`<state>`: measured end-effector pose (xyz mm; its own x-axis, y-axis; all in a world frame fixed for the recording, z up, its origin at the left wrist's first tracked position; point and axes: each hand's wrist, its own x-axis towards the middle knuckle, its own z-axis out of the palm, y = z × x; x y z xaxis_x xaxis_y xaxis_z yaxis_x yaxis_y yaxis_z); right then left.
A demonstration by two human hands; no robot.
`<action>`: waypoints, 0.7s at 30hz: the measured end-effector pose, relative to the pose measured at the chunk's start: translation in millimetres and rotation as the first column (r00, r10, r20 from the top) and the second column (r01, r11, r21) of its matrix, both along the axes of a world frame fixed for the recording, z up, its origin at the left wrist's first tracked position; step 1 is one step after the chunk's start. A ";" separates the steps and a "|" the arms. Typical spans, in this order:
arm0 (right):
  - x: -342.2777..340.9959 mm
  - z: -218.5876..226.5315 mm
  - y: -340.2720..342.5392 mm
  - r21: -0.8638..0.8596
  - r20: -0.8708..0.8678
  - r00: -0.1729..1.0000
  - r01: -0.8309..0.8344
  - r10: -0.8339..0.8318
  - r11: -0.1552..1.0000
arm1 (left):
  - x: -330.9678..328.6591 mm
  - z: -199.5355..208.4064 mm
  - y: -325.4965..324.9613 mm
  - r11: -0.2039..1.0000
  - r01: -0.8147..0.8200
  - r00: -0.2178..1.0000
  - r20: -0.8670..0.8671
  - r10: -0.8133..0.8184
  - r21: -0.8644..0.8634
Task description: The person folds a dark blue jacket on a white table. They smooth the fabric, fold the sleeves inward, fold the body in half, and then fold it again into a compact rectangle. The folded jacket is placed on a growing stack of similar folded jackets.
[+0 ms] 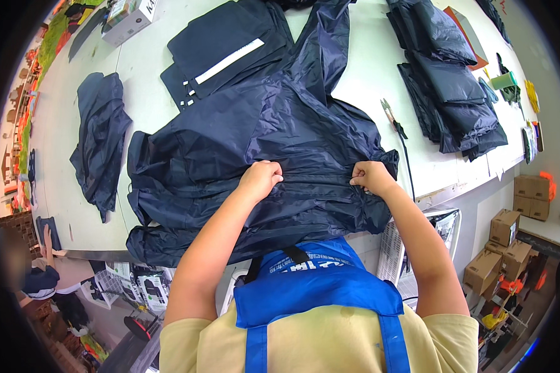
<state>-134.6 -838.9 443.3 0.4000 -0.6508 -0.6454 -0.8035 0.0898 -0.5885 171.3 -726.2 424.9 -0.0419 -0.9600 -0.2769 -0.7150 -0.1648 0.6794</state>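
Note:
A dark navy jacket (230, 127) of thin, shiny fabric lies spread over the white table in front of me. One sleeve (323, 43) stretches toward the far side, and the near part is bunched in folds. Around the middle of the cloth, my left hand (261, 179) is closed with its fingers pinching a fold. My right hand (373, 176) pinches the same gathered line farther right, near the jacket's right edge. Between the two hands the fabric runs in creased, roughly level folds. The fingertips are partly hidden in the cloth.
Folded dark garments (224, 43) with a white strip lie beyond the jacket. Another dark cloth piece (99, 137) is at left. Stacked dark garments (445, 81) and snips (389, 110) with a cord are at right. A co-worker's hand (48, 239) rests at the table's left end.

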 end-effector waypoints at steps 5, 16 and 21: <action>0.0 0.5 -10.3 -0.179 -0.059 0.986 -0.164 0.156 0.970 | 3.7 -2.0 -9.2 0.998 0.050 0.999 0.019 -0.051 0.048; -19.4 8.0 -64.0 -0.321 -0.473 0.852 -0.405 0.225 0.856 | 111.2 46.7 111.6 0.992 -0.107 0.882 0.454 0.128 -0.073; 75.3 45.2 -8.5 -0.669 -0.240 0.947 -0.320 0.213 0.671 | 190.6 51.1 177.1 0.904 -0.402 0.779 0.466 0.421 -0.145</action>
<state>-59.3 -847.4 488.5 0.5753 -0.8098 -0.1146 -0.8007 -0.5290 -0.2812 361.9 -549.2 476.0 0.4864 -0.8652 -0.1220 -0.8182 -0.5000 0.2840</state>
